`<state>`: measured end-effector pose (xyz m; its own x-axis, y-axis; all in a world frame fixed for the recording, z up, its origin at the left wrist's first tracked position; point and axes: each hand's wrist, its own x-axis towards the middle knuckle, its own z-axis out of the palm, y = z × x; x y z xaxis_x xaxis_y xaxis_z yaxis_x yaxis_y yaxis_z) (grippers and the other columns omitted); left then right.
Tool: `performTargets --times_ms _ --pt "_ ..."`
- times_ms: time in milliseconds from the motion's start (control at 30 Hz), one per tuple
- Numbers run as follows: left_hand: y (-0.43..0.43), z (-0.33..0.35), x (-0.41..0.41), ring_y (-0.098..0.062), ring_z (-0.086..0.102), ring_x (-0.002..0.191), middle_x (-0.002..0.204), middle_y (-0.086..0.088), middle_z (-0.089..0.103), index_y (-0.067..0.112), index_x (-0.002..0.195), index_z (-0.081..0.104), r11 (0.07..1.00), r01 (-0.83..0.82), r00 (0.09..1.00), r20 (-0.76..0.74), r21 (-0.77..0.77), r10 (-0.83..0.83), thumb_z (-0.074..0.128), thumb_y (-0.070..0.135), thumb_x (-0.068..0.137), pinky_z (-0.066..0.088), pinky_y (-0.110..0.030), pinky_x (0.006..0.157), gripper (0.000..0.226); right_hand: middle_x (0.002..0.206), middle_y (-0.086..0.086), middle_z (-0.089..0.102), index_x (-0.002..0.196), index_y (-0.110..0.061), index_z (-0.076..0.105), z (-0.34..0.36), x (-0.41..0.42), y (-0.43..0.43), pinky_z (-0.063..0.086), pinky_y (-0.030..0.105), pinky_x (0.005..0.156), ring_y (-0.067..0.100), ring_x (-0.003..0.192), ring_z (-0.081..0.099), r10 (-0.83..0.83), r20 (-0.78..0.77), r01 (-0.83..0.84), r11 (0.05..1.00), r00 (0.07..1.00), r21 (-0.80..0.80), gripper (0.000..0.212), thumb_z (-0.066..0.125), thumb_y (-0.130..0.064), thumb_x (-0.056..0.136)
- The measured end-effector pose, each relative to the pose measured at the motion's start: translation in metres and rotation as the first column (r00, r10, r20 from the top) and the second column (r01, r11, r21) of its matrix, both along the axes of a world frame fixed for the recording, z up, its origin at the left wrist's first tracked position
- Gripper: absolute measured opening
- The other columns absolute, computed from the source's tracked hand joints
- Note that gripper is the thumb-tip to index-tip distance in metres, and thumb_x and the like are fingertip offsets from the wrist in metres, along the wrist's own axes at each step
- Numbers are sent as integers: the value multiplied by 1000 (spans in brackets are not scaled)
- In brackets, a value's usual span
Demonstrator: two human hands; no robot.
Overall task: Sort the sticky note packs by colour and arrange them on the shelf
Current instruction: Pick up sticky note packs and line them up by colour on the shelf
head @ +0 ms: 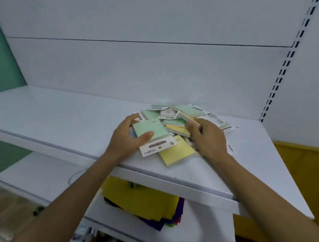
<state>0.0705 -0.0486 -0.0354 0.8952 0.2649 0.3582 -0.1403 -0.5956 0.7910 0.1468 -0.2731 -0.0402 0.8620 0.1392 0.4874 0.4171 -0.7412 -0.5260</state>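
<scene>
1. Shelf (60,116): white, at the person's chest level, backed by a white panel. A slotted upright (292,55) runs up the right side.
2. Pile of sticky note packs (175,117): a loose heap on the right part of the shelf, in mixed green, yellow and pale colours, unsorted.
3. Green pack (150,130): on the pile's near left side, with a white header card facing the person.
4. Left hand (127,140): grips the green pack, with the thumb flat on top and the fingers curled over its far edge.
5. Yellow pack (177,151): lies flat at the pile's near edge, between the two hands and partly under the green pack's card.
6. Right hand (207,136): fingers curled round the edge of a pale pack (193,121) in the heap; its exact colour is unclear.
7. Coloured sheets (145,203): yellow over purple, on the shelf below.
</scene>
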Motion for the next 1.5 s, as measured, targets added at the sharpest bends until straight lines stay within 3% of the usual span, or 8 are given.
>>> performTargets --times_ms 100,267,400,833,1000,1133,1300,1500 --pt "8 0 4 -20 55 110 123 -4 51 23 138 40 963 -140 990 -14 -231 141 78 28 72 50 -37 92 76 77 2 66 88 -20 60 6 -8 4 45 38 76 29 80 60 58 111 -56 998 992 -23 45 26 -50 91" --pt "20 8 4 -24 66 94 116 -14 65 7 122 56 639 -170 973 -27 -750 227 66 -2 80 54 -32 77 44 99 10 70 119 -18 60 18 -19 22 45 37 72 33 92 64 177 259 -135 976 950 -172 42 39 -46 95" --pt "20 13 2 -25 67 90 106 -14 67 6 104 60 574 -100 990 -22 -813 141 65 -3 81 58 -33 76 26 77 8 72 103 -14 68 10 -21 24 49 32 54 31 65 67 273 333 -200 951 903 -238 36 59 -30 72" --pt "16 16 -7 -23 64 88 102 -10 64 6 116 53 544 -45 992 26 -838 122 52 -5 88 58 -36 71 30 104 14 71 117 -9 64 29 -40 46 54 40 70 35 86 66 354 386 -317 935 852 -157 43 50 -9 76" --pt "33 9 -13 -28 62 97 119 -18 60 2 129 49 300 82 988 117 -950 101 47 4 93 55 -38 80 36 110 14 66 118 -9 61 29 -54 101 52 42 75 37 92 62 434 376 -390 901 819 -191 45 41 -16 79" --pt "45 12 -27 -23 62 96 110 -13 64 5 131 50 85 130 989 136 -988 65 45 23 97 50 -36 89 39 117 22 62 121 -7 59 -3 -63 153 52 43 77 40 102 61 377 328 -274 908 866 -318 47 61 -7 74" --pt "98 17 -66 -22 64 100 119 -16 65 2 124 57 186 180 981 191 -966 43 56 25 91 54 -32 85 40 122 21 61 122 -9 59 2 -88 217 51 44 85 37 110 60 456 377 -344 880 807 -327 43 41 -18 84" --pt "212 30 -120 -31 63 102 126 -24 58 -2 129 50 235 185 946 237 -954 219 50 4 91 60 -34 71 39 136 17 52 125 -15 55 14 -116 332 40 40 104 28 129 45 734 392 -716 661 555 -224 46 59 -33 83"
